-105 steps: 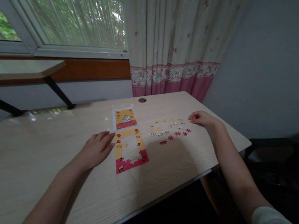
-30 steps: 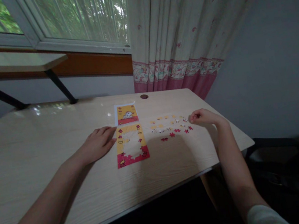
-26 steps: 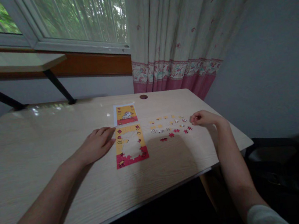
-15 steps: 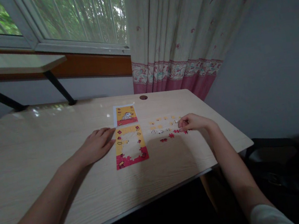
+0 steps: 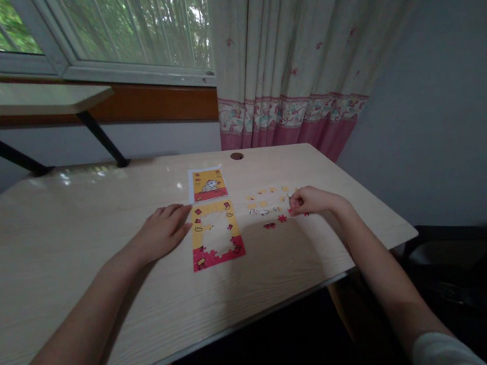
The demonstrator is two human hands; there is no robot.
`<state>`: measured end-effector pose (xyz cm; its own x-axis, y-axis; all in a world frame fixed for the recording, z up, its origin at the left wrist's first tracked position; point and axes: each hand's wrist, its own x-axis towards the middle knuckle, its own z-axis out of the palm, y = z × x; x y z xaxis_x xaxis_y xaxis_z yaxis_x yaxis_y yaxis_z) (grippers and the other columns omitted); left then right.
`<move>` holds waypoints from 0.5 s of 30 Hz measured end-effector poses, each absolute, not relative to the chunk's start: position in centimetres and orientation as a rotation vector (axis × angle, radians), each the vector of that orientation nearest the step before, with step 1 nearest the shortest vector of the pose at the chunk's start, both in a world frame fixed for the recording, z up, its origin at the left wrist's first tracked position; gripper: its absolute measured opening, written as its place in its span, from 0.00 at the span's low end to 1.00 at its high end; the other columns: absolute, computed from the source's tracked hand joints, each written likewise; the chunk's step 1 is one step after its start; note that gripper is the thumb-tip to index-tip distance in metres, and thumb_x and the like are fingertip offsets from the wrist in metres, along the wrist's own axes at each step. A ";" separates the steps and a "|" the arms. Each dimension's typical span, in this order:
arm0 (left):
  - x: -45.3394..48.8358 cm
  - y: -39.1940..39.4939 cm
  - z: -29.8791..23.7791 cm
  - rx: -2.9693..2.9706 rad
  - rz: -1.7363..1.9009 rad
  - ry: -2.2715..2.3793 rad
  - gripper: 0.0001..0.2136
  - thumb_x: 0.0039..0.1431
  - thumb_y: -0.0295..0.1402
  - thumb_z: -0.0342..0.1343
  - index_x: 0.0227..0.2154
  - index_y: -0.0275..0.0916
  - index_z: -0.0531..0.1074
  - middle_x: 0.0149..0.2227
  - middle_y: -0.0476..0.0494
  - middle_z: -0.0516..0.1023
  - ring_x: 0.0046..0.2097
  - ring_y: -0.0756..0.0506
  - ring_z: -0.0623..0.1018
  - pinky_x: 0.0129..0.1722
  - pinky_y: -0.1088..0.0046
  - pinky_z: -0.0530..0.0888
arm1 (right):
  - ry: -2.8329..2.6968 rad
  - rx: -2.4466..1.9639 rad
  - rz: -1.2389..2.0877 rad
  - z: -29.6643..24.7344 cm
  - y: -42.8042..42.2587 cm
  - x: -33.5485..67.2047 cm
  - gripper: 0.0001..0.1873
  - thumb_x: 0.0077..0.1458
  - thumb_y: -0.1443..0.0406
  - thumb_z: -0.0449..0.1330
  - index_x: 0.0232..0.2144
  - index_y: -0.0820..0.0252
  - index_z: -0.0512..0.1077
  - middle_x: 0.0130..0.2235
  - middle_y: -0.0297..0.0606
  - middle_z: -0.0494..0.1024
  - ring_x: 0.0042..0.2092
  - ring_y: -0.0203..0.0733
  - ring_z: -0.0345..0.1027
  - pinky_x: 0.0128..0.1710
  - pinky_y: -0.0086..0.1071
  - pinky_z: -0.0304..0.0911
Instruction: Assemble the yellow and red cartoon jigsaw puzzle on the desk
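A partly assembled jigsaw puzzle point(image 5: 219, 259) lies flat, its yellow and red border joined around an open middle. Stretched out on the table, my left hand point(image 5: 164, 233) touches or nearly touches the puzzle's upper left edge. On the right, my right hand point(image 5: 312, 199) is pinched low over the loose pieces, with a red puzzle piece point(image 5: 290, 212) at its fingertips. Loose yellow pieces point(image 5: 264, 204), white pieces with dark lines point(image 5: 264, 212) and red pieces point(image 5: 282, 219) lie in rough rows beside it. My fingers hide some of them.
A reference picture point(image 5: 209, 185) of a white animal on yellow and red lies just beyond the puzzle. The wooden table point(image 5: 258, 289) has a round cable hole point(image 5: 237, 156) near its back edge. A raised shelf point(image 5: 32, 94) stands at the left; a curtain point(image 5: 287, 79) hangs behind.
My right hand has shifted slightly left over the red pieces, its fingers more closed. My left hand keeps its place by the puzzle. The whole view has moved a little.
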<state>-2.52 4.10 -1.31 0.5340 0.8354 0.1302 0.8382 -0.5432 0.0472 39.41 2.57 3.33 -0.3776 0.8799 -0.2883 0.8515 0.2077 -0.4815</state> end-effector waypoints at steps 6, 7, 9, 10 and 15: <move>-2.6 4.0 -1.5 -2.729 -0.262 -1.518 0.25 0.62 0.44 0.37 0.56 0.36 0.62 0.55 0.35 0.67 0.54 0.37 0.67 0.52 0.59 0.64 | -2.428 -1.753 0.808 3.0 2.7 39.3 0.12 0.45 0.59 0.61 0.20 0.63 0.70 0.18 0.30 0.67 0.21 0.29 0.56 0.22 0.25 0.49; -2.6 4.1 -1.5 -2.725 -0.268 -1.522 0.25 0.62 0.44 0.37 0.56 0.36 0.62 0.55 0.36 0.67 0.54 0.37 0.67 0.52 0.59 0.64 | -2.422 -1.761 0.805 3.0 2.7 39.3 0.12 0.45 0.59 0.61 0.20 0.63 0.70 0.18 0.30 0.67 0.20 0.29 0.56 0.22 0.25 0.49; -2.7 4.2 -1.7 -2.726 -0.274 -1.515 0.25 0.61 0.44 0.38 0.56 0.37 0.62 0.55 0.36 0.68 0.53 0.37 0.68 0.52 0.59 0.64 | -2.403 -1.756 0.810 3.2 2.6 39.4 0.13 0.46 0.58 0.60 0.20 0.63 0.70 0.17 0.30 0.67 0.20 0.29 0.55 0.22 0.25 0.49; -2.8 4.3 -1.7 -2.730 -0.275 -1.503 0.25 0.61 0.44 0.38 0.56 0.36 0.62 0.54 0.36 0.68 0.53 0.37 0.68 0.52 0.59 0.64 | -2.388 -1.743 0.823 3.4 2.5 39.6 0.14 0.47 0.58 0.59 0.21 0.63 0.70 0.17 0.30 0.66 0.20 0.29 0.55 0.22 0.25 0.49; -2.8 4.4 -1.8 -2.719 -0.270 -1.474 0.26 0.62 0.45 0.37 0.55 0.33 0.62 0.54 0.33 0.67 0.54 0.37 0.67 0.52 0.60 0.64 | -2.278 -1.670 0.837 4.6 2.3 41.9 0.13 0.49 0.58 0.58 0.27 0.64 0.73 0.22 0.34 0.70 0.24 0.31 0.60 0.25 0.26 0.54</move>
